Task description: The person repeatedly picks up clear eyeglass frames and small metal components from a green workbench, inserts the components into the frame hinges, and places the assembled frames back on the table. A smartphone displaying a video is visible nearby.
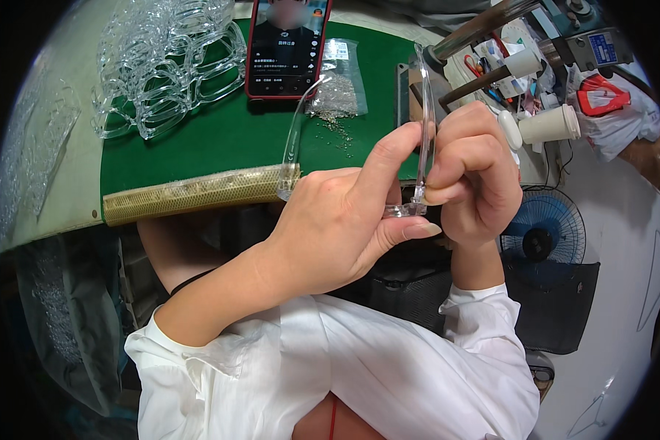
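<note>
A pair of clear plastic eyeglasses [424,110] is held up between my two hands over the table's front edge. My left hand [315,227] is closed around the front, thumb and fingers on the hinge corner; much of the front is hidden behind it. With bent fingers my right hand [480,172] pinches the upright temple arm just above that hinge. The other temple arm [293,136] rises to the left of my left hand. Beyond the hands, tiny metal parts [335,126] lie loose beside a small clear bag [342,81] of similar bits.
A green mat [191,158] covers the table, with a gold mesh strip [205,192] along its front edge. Clear eyeglass frames [176,66] are piled at back left. A phone [286,55] stands behind. At right are a metal press [484,33], a cup [550,125] and a fan [539,235].
</note>
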Demonstrator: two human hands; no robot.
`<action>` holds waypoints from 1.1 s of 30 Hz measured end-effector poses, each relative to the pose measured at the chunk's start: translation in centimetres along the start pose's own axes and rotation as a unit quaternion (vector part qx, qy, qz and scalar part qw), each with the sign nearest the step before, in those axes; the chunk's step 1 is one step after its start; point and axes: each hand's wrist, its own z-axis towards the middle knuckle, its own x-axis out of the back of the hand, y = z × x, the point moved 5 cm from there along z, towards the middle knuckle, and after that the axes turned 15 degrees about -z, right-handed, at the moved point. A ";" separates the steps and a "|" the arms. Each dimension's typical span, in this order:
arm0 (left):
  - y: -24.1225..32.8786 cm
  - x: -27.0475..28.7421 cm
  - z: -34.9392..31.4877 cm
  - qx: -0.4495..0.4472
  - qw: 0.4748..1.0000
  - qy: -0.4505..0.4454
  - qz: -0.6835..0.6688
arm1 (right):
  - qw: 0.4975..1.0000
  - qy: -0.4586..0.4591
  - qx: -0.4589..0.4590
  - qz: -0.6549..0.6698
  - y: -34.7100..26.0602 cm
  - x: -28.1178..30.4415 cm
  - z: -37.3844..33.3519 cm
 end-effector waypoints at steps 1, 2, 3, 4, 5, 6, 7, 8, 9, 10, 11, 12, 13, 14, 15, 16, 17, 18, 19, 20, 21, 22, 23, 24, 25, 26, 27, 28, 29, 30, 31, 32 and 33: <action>0.0 0.0 -0.1 0.004 1.000 0.001 -0.008 | 1.000 -0.001 -0.001 0.001 0.1 0.1 0.0; -0.1 -0.1 -0.1 0.007 1.000 0.001 -0.018 | 1.000 -0.002 -0.002 0.001 0.2 0.1 0.0; -0.1 -0.2 -0.1 0.012 1.000 0.001 -0.027 | 1.000 -0.001 -0.003 0.001 0.3 0.2 -0.1; -0.1 -0.3 -0.1 0.017 0.999 0.000 -0.037 | 1.000 0.000 -0.004 0.001 0.4 0.2 -0.2; -0.1 -0.2 -0.1 0.024 0.999 0.001 -0.046 | 1.000 0.001 -0.004 0.001 0.4 0.1 -0.2; -0.1 -0.2 -0.1 0.031 0.998 0.001 -0.055 | 1.000 -0.001 -0.004 -0.002 0.3 0.1 -0.2; 0.0 -0.2 -0.2 0.031 0.998 0.002 -0.053 | 1.000 -0.002 -0.004 -0.005 0.3 0.1 -0.1; 0.0 -0.2 -0.2 0.031 0.998 0.003 -0.050 | 1.000 -0.003 -0.004 -0.008 0.3 0.1 -0.1; 0.0 -0.2 -0.2 0.032 0.998 0.003 -0.047 | 1.000 -0.003 -0.004 -0.005 0.3 0.1 0.0; 0.1 -0.1 -0.1 0.041 0.999 -0.013 -0.028 | 1.000 -0.003 -0.003 -0.001 0.2 0.1 0.1; 0.3 0.2 -0.1 0.050 0.998 -0.029 -0.009 | 1.000 -0.003 -0.003 0.001 0.2 0.1 0.2; 0.5 0.3 0.0 0.058 0.997 -0.045 0.010 | 1.000 -0.004 -0.007 0.002 0.2 0.0 0.1; 0.6 0.4 0.0 0.069 0.996 -0.046 0.012 | 1.000 -0.005 -0.011 0.004 0.3 0.0 0.1; 0.6 0.4 0.0 0.078 0.996 -0.048 0.014 | 1.000 -0.006 -0.015 0.005 0.3 -0.1 0.0; 0.5 0.4 0.0 0.088 0.995 -0.050 0.016 | 1.000 -0.005 -0.018 0.007 0.3 -0.1 -0.1; 0.5 0.4 0.0 0.078 0.996 -0.046 0.015 | 1.000 -0.005 -0.020 0.009 0.2 -0.2 -0.1; 0.4 0.4 -0.1 0.068 0.997 -0.042 0.016 | 1.000 -0.004 -0.022 0.012 0.1 -0.3 -0.1; 0.4 0.4 -0.1 0.058 0.997 -0.038 0.016 | 1.000 -0.006 -0.022 0.017 0.1 -0.3 0.0; 0.3 0.4 -0.1 0.069 0.997 -0.035 -0.004 | 0.999 -0.008 -0.023 0.022 0.2 -0.3 0.0; 0.3 0.4 -0.1 0.079 0.996 -0.033 -0.024 | 0.999 -0.009 -0.024 0.026 0.3 -0.2 0.0; 0.2 0.3 -0.2 0.090 0.994 -0.030 -0.045 | 0.999 -0.011 -0.024 0.028 0.3 -0.2 0.0; 0.1 0.3 -0.2 0.103 0.992 -0.033 -0.069 | 0.999 -0.012 -0.025 0.029 0.3 -0.2 0.0; 0.0 0.2 -0.3 0.117 0.988 -0.036 -0.093 | 0.999 -0.013 -0.025 0.030 0.4 -0.2 0.0; -0.1 0.2 -0.3 0.130 0.984 -0.039 -0.117 | 0.999 -0.013 -0.026 0.029 0.4 -0.1 0.0; -0.1 0.1 -0.3 0.141 0.980 -0.039 -0.134 | 0.999 -0.013 -0.027 0.028 0.4 -0.1 0.0; -0.1 0.1 -0.3 0.153 0.976 -0.039 -0.151 | 0.999 -0.012 -0.028 0.027 0.4 -0.1 -0.1; -0.1 0.0 -0.3 0.164 0.971 -0.039 -0.167 | 0.999 -0.008 -0.033 0.041 0.5 -0.1 -0.2; -0.1 0.0 -0.3 0.154 0.974 -0.037 -0.159 | 0.998 -0.004 -0.037 0.054 0.6 -0.1 -0.2; -0.2 0.0 -0.3 0.144 0.977 -0.036 -0.153 | 0.997 -0.001 -0.042 0.066 0.7 -0.1 -0.3; -0.2 0.1 -0.3 0.134 0.980 -0.035 -0.146 | 0.996 -0.004 -0.049 0.071 0.7 0.0 -0.2; -0.2 0.1 -0.3 0.122 0.984 -0.037 -0.127 | 0.995 -0.007 -0.056 0.077 0.7 0.1 -0.2; -0.2 0.1 -0.3 0.111 0.987 -0.040 -0.107 | 0.995 -0.009 -0.063 0.083 0.7 0.2 -0.2; -0.2 0.1 -0.3 0.100 0.990 -0.042 -0.087 | 0.994 -0.011 -0.066 0.083 0.7 0.3 -0.1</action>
